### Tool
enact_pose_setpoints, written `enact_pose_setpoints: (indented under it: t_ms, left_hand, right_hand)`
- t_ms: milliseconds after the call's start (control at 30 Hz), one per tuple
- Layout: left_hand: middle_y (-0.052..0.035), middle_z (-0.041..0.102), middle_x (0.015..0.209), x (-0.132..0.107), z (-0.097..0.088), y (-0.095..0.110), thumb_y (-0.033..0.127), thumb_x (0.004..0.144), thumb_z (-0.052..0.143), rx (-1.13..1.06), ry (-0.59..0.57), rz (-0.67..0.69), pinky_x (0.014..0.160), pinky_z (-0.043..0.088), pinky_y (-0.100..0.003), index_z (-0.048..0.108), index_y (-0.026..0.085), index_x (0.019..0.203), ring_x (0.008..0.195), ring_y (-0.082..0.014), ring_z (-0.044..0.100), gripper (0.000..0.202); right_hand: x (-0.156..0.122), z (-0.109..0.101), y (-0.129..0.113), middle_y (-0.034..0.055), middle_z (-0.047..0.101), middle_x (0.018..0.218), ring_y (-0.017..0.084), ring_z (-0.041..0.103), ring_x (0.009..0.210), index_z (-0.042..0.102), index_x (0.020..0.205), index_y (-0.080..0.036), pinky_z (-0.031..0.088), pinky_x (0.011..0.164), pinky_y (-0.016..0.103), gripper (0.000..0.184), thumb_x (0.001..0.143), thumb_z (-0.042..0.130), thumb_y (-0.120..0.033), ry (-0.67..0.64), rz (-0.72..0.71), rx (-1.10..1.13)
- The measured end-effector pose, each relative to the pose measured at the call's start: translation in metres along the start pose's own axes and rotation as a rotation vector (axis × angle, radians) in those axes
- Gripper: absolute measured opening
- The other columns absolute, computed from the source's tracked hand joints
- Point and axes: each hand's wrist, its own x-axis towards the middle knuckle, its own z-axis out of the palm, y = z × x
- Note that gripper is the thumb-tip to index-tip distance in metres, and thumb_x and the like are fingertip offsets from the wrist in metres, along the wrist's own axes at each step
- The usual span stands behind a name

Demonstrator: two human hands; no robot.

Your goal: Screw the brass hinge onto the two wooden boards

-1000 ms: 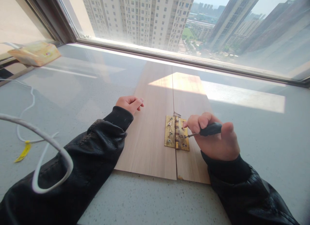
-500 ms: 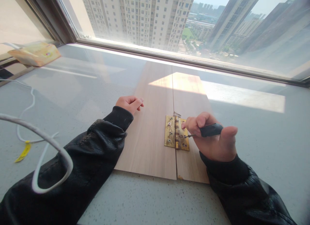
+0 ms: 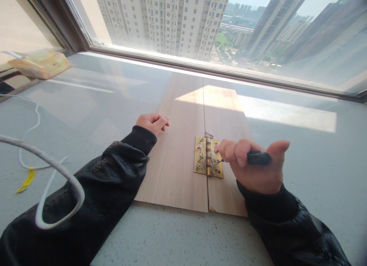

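Two pale wooden boards (image 3: pixel 177 151) lie side by side on a grey sill, joined by a brass hinge (image 3: pixel 208 162) across their seam. My right hand (image 3: pixel 255 166) grips a black-handled screwdriver (image 3: pixel 258 158), its thin tip resting on a screw in the hinge's right leaf. The thumb sticks out to the right. My left hand (image 3: pixel 152 122) rests on the left edge of the left board, fingers loosely curled with nothing visible in them. Both arms wear black leather sleeves.
A white cable (image 3: pixel 51 170) with a yellow tag (image 3: pixel 26 180) loops over the sill at the left. A yellow packet (image 3: pixel 40 63) lies at the far left corner. A large window (image 3: pixel 200 25) runs along the back, with high-rise buildings outside.
My right hand has rolled on the screwdriver, the thumb lifting away to the right and the handle turning in the fingers. The left hand and the boards stay put.
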Motion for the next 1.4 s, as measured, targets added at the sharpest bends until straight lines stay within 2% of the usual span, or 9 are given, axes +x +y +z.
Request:
enact_pose_setpoints:
  t_ms: [133, 200, 267, 367, 467, 600, 900, 1133, 1400]
  left_hand:
    - [0.0005, 0.057, 0.051, 0.0, 0.0, 0.0, 0.042, 0.074, 0.06, -0.005, 0.001, 0.0, 0.048, 0.028, -0.024, 0.067, 0.015, 0.061, 0.048, -0.0098, 0.043, 0.031]
    - [0.0005, 0.057, 0.051, 0.0, 0.0, 0.0, 0.042, 0.074, 0.06, 0.002, 0.004, 0.001, 0.049, 0.028, -0.024, 0.067, 0.015, 0.06, 0.048, -0.0099, 0.044, 0.031]
    - [0.0003, 0.057, 0.051, 0.0, 0.0, 0.0, 0.043, 0.073, 0.06, 0.007, 0.004, 0.003, 0.049, 0.029, -0.024, 0.067, 0.015, 0.06, 0.049, -0.0102, 0.044, 0.031]
    - [0.0003, 0.058, 0.051, 0.0, 0.0, 0.001, 0.042, 0.073, 0.06, 0.008, 0.004, -0.002, 0.051, 0.03, -0.024, 0.067, 0.015, 0.06, 0.049, -0.0102, 0.045, 0.03]
    - [0.0005, 0.057, 0.051, 0.0, 0.0, 0.001, 0.042, 0.074, 0.06, 0.002, 0.001, -0.002, 0.05, 0.029, -0.024, 0.067, 0.015, 0.06, 0.048, -0.0097, 0.044, 0.031]
    - [0.0004, 0.057, 0.051, 0.0, 0.0, 0.001, 0.042, 0.074, 0.06, -0.003, 0.005, -0.006, 0.049, 0.028, -0.024, 0.067, 0.015, 0.06, 0.047, -0.0096, 0.043, 0.031]
    - [0.0009, 0.057, 0.051, 0.001, 0.0, -0.001, 0.042, 0.074, 0.061, -0.02, 0.001, 0.002, 0.05, 0.029, -0.024, 0.067, 0.015, 0.06, 0.047, -0.0093, 0.042, 0.031]
    - [0.0015, 0.056, 0.05, 0.0, 0.0, 0.0, 0.042, 0.074, 0.06, -0.031, -0.009, -0.004, 0.049, 0.031, -0.023, 0.066, 0.015, 0.06, 0.046, -0.0088, 0.04, 0.031]
    - [0.0017, 0.056, 0.049, 0.0, -0.001, -0.001, 0.043, 0.074, 0.059, -0.054, -0.02, 0.002, 0.051, 0.033, -0.023, 0.066, 0.015, 0.06, 0.047, -0.0093, 0.043, 0.032]
  right_hand:
    - [0.0, 0.003, -0.018, -0.0027, 0.029, 0.051, 0.016, 0.034, 0.053, 0.048, 0.057, -0.025, 0.036, 0.064, 0.039, 0.062, 0.071, 0.034, -0.083, 0.063, -0.02, -0.037]
    - [-0.003, -0.001, -0.024, -0.0045, 0.03, 0.049, 0.014, 0.03, 0.05, 0.051, 0.061, -0.026, 0.035, 0.059, 0.036, 0.047, 0.069, 0.056, -0.072, 0.206, -0.044, -0.21]
    - [-0.006, -0.009, -0.026, -0.0045, 0.038, 0.048, 0.012, 0.032, 0.048, 0.054, 0.06, -0.025, 0.032, 0.053, 0.032, 0.034, 0.072, 0.068, -0.054, 0.295, 0.004, -0.583]
    - [-0.007, -0.022, -0.023, -0.0014, 0.047, 0.049, 0.011, 0.038, 0.048, 0.056, 0.056, -0.022, 0.031, 0.049, 0.03, 0.037, 0.075, 0.065, -0.052, 0.099, 0.172, -1.111]
    - [-0.007, -0.028, -0.018, -0.0012, 0.045, 0.047, 0.012, 0.036, 0.046, 0.056, 0.055, -0.021, 0.031, 0.049, 0.03, 0.046, 0.077, 0.055, -0.062, -0.155, 0.295, -1.371]
    - [-0.007, -0.027, -0.012, -0.0002, 0.046, 0.048, 0.013, 0.036, 0.048, 0.051, 0.056, -0.022, 0.026, 0.049, 0.029, 0.043, 0.082, 0.047, -0.057, -0.225, 0.349, -1.598]
    - [-0.008, -0.023, -0.019, 0.0039, 0.065, 0.069, 0.019, 0.055, 0.057, 0.055, 0.074, -0.022, 0.028, 0.05, 0.028, 0.009, 0.078, 0.051, -0.028, -0.399, 0.24, -1.685]
    - [-0.002, -0.034, -0.018, 0.0054, 0.072, 0.078, 0.022, 0.065, 0.067, 0.063, 0.084, -0.022, 0.041, 0.056, 0.03, 0.014, 0.077, 0.051, -0.02, -0.436, 0.133, -1.51]
    - [0.001, -0.039, -0.015, 0.0021, 0.069, 0.069, 0.015, 0.061, 0.057, 0.062, 0.082, -0.021, 0.044, 0.055, 0.027, 0.01, 0.075, 0.055, -0.02, -0.42, 0.089, -1.29]
